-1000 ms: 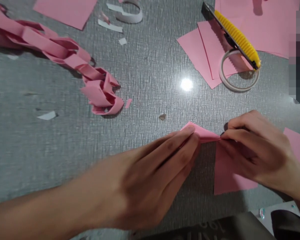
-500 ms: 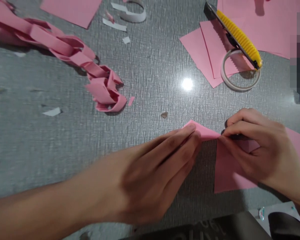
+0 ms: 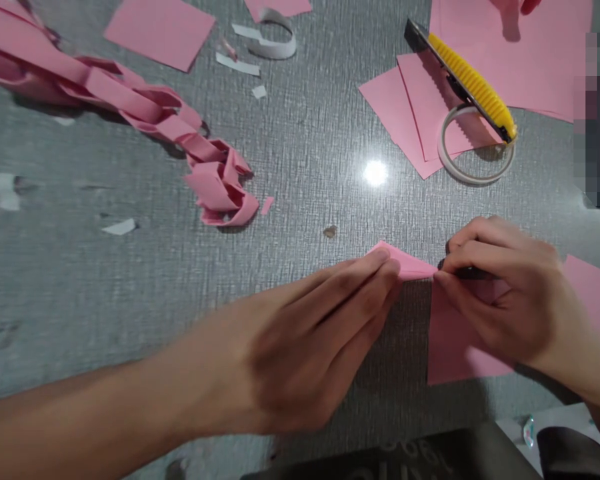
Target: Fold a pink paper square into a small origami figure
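A small folded piece of pink paper [image 3: 405,265] is held between both hands above the grey table. The fingers of my left hand [image 3: 325,327] are pressed together over its left part and hide much of it. My right hand [image 3: 510,287] pinches its pointed right tip between thumb and fingertips. Under the right hand lies a flat pink sheet [image 3: 460,353], partly covered. Up to the left, a chain of folded pink paper [image 3: 155,110] stretches across the table.
At the upper right, a yellow box cutter [image 3: 473,83] rests across a roll of white tape [image 3: 445,150] and pink paper pieces [image 3: 385,107]. White scraps [image 3: 237,64] and a pink square [image 3: 160,30] lie at the upper left. Large pink sheets [image 3: 550,60] sit at the far right.
The view has shifted slightly, so the chain and scraps appear a little further right and lower. Both hands keep the same grip on the folded paper.
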The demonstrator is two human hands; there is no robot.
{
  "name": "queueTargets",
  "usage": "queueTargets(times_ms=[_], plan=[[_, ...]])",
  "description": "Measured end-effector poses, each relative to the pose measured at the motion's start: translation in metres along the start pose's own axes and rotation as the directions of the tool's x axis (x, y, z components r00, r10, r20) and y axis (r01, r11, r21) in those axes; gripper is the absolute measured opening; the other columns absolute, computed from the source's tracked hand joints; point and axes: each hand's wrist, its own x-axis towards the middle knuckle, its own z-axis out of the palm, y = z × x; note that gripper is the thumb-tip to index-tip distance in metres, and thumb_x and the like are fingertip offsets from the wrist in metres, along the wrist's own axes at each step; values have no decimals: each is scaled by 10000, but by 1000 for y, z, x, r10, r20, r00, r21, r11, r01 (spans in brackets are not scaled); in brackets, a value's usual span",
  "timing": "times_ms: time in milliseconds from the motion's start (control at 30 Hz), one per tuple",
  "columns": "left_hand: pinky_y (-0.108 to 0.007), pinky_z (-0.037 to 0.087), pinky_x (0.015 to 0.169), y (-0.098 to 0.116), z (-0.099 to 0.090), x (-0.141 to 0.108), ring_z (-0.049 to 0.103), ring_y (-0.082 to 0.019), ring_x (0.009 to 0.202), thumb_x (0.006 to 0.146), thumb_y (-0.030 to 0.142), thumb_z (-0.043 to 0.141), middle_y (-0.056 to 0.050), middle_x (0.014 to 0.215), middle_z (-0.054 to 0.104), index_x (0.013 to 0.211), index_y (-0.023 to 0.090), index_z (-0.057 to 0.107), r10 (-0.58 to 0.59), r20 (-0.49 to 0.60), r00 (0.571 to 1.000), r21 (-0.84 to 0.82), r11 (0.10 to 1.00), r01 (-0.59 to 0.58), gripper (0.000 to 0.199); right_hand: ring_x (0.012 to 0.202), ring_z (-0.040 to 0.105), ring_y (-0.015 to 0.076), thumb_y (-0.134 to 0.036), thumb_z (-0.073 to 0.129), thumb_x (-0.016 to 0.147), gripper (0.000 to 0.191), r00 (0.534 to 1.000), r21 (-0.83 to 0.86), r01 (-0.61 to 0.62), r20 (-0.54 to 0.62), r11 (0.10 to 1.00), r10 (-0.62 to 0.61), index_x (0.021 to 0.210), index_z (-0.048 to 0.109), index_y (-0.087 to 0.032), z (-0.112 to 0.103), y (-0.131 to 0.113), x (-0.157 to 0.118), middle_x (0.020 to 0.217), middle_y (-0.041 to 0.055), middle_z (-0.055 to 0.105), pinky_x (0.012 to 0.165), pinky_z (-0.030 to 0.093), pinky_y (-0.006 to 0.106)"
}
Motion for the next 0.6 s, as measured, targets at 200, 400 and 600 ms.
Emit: queueTargets(times_ms=[200,400,600], plan=[[-523,546,1231,0,-2,1,587,-430,1465,979,50,533,-320,1400,699,1356,-105,641,19,4,1000,52,998,-19,422,794,637,206,-137,639,983,210,1000,-17,4,11,1000,-4,785,662,-201,-1,1,0,854,46,698,627,450,342],[-510,585,1199,2,-1,3,629,-392,1435,995,15,426,-304,1372,722,1358,-100,631,18,3,1000,120,993,-18,432,788,645,199,-120,645,974,208,1000,2,17,11,1000,-17,785,660,-203,-1,2,0,844,39,691,639,461,336],[-509,598,1179,-1,2,5,696,-406,1340,998,37,498,-318,1376,711,1337,-103,633,29,12,1000,116,993,-30,391,780,634,199,-115,643,963,206,1000,3,17,8,1000,-17,776,645,-202,1,4,-1,824,34,679,641,450,335]])
